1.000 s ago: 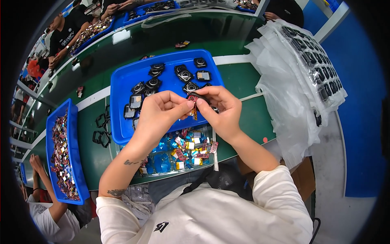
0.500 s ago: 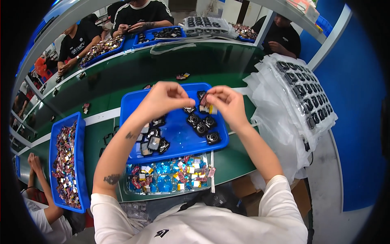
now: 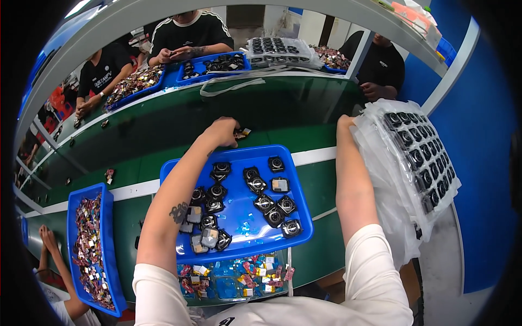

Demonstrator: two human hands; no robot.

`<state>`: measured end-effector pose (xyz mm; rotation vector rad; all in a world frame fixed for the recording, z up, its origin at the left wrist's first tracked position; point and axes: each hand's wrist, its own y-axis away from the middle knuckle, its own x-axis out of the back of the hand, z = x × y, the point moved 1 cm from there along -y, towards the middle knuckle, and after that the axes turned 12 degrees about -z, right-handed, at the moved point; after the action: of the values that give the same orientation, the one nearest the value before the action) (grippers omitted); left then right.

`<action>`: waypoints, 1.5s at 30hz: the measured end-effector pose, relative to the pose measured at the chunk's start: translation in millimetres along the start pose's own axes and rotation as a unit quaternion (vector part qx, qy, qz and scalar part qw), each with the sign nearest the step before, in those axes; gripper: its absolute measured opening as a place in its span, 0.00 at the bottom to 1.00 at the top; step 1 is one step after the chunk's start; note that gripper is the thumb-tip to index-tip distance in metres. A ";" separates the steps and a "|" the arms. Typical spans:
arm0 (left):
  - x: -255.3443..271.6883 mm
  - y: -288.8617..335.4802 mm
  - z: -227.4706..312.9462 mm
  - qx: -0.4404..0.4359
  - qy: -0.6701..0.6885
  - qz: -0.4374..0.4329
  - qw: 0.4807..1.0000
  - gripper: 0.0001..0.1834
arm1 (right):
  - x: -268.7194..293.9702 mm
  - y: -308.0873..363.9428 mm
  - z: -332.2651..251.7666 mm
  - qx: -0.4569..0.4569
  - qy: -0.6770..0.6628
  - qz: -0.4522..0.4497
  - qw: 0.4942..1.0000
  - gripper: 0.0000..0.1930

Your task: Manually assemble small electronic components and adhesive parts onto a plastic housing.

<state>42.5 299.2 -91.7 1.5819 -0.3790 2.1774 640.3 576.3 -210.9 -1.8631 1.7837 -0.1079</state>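
Left head fisheye, near, facing down and forward over large blue tray [image 3: 237,204].

I see a narrow open lane down the central blue tray [image 3: 236,189], between clusters of smartwatch casings [image 3: 265,203]; past its right edge, stacked blister trays [image 3: 417,158] block the way.

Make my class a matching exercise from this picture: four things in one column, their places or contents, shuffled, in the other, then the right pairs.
Column one
1. Left hand
2. Right hand
3. Wide blue tray
4. Narrow blue bin

Column two
A. Heaped with small mixed parts
B. Beside the white plastic sheets
C. By a few loose pieces on the green table
D. Holds black watch cases in separate groups

Right pairs: 1-C, 2-B, 3-D, 4-A
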 end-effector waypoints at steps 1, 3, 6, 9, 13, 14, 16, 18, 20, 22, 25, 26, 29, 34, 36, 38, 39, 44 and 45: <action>-1.8 14.5 -25.7 0.029 -0.014 -0.043 0.999 0.30 | -23.0 80.3 19.6 -0.041 -0.001 -0.034 0.999 0.15; 6.0 24.5 -38.1 0.079 -0.027 -0.060 0.995 0.28 | -27.5 157.1 24.5 -0.081 0.040 -0.125 0.988 0.15; 0.0 31.0 -67.8 0.112 -0.037 -0.075 0.990 0.25 | -0.4 236.7 -4.8 -0.096 0.098 -0.246 0.959 0.16; 3.4 20.9 -68.6 0.097 -0.031 -0.061 0.993 0.21 | 35.8 245.3 -74.4 -0.074 0.150 -0.337 0.926 0.16; 0.0 -7.0 -42.2 0.061 0.014 0.002 0.998 0.20 | 81.6 249.6 -182.1 -0.030 0.218 -0.451 0.865 0.17; -5.0 -14.0 -36.1 0.060 0.018 0.007 0.998 0.20 | 91.0 258.4 -216.6 -0.017 0.234 -0.478 0.847 0.17; -15.8 -25.7 -27.2 0.033 0.060 0.035 0.997 0.23 | 113.2 264.0 -275.4 0.005 0.224 -0.531 0.817 0.16; -26.1 -42.4 -10.6 0.039 0.050 0.015 0.998 0.25 | 123.9 258.2 -289.9 0.033 0.133 -0.576 0.806 0.16; -33.6 -46.8 -2.3 0.055 0.039 -0.014 0.998 0.28 | 132.1 255.3 -296.8 0.060 0.010 -0.633 0.772 0.14; -29.7 -25.4 -12.2 0.102 0.018 0.067 0.992 0.29 | 158.2 269.2 -338.8 -0.014 -0.062 -0.681 0.729 0.13; 3.1 18.4 -11.0 0.009 0.028 0.161 0.987 0.27 | 215.6 261.2 -390.9 -0.065 -0.167 -0.771 0.612 0.11; 9.8 37.3 -6.5 -0.008 0.063 0.182 0.981 0.22 | 233.5 253.1 -395.0 -0.046 -0.142 -0.817 0.558 0.11; 31.4 115.8 5.3 0.033 0.078 0.228 0.970 0.12 | 293.7 254.1 -413.1 -0.006 -0.119 -0.898 0.423 0.12; 22.0 260.5 39.0 0.113 0.142 0.268 0.946 0.15 | 391.6 248.6 -435.6 0.169 -0.113 -0.915 0.348 0.14; -0.3 311.3 45.7 0.129 0.149 0.308 0.931 0.11 | 421.6 249.7 -428.5 0.216 -0.115 -0.908 0.340 0.19; -23.2 360.6 55.6 0.164 0.145 0.327 0.919 0.07 | 442.2 247.6 -436.5 0.235 -0.135 -0.903 0.332 0.24; -34.5 379.2 63.1 0.162 0.132 0.346 0.915 0.05 | 451.4 242.7 -438.0 0.238 -0.139 -0.901 0.335 0.26; -76.5 429.4 96.6 0.279 0.159 0.367 0.873 0.04 | 470.1 258.8 -420.7 0.175 -0.086 -0.911 0.364 0.19; -82.8 433.0 101.8 0.277 0.140 0.381 0.871 0.04 | 471.5 262.5 -419.7 0.176 -0.086 -0.911 0.363 0.19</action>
<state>-60.5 -140.0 -127.0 1.4840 -0.3351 3.3230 281.0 2.1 -118.1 -2.2176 -1.1505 -0.8853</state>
